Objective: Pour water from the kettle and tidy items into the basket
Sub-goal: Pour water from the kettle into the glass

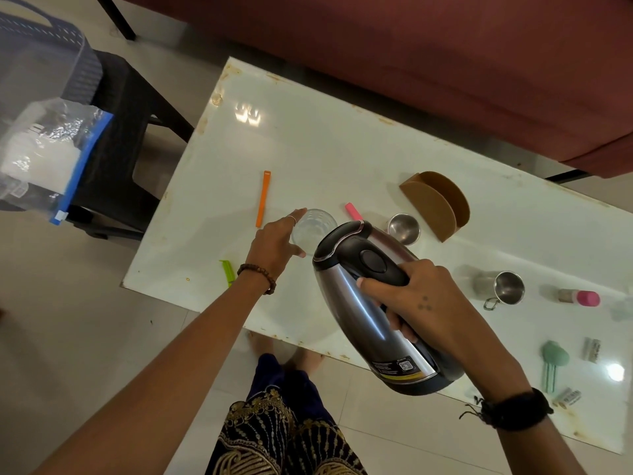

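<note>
White table [308, 149]: our right hand [435, 303] grips the kettle [349, 303] by the handle, tipped spout-down over the glass [317, 224], which our left hand [274, 241] cups. Pour looks underway, fill level unclear. Clips [263, 198] and cups [404, 228] lie loose on the table, basket [72, 42] sits off left, so tidying looks untouched.

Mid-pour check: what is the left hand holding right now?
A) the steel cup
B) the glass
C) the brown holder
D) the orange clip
B: the left hand cups the glass between thumb and fingers, while the right hand tilts the kettle toward it.
</note>
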`<state>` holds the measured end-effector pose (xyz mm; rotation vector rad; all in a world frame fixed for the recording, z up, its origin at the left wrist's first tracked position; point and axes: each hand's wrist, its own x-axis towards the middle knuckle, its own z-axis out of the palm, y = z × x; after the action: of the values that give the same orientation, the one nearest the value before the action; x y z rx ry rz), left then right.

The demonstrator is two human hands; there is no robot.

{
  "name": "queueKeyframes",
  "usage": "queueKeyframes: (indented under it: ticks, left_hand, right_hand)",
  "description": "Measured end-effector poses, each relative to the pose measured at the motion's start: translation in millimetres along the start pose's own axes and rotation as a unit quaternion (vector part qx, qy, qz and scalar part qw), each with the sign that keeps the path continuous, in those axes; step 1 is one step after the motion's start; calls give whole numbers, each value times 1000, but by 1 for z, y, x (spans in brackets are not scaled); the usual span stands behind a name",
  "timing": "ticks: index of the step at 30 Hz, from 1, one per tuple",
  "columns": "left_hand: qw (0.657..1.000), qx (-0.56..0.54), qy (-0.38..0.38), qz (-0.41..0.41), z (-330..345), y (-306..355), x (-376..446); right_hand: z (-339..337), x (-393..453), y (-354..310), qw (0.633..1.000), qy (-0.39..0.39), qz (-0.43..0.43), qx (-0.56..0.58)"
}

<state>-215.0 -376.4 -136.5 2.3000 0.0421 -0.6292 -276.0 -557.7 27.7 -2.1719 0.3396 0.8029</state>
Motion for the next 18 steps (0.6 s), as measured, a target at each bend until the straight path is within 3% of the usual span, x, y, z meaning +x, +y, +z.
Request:
queueKeyframes:
  ticks: [18]
  left_hand:
    - [1000,20,3,5,0,0,1]
  right_hand:
    - [0,2,-4,1000,-11,-3,-6]
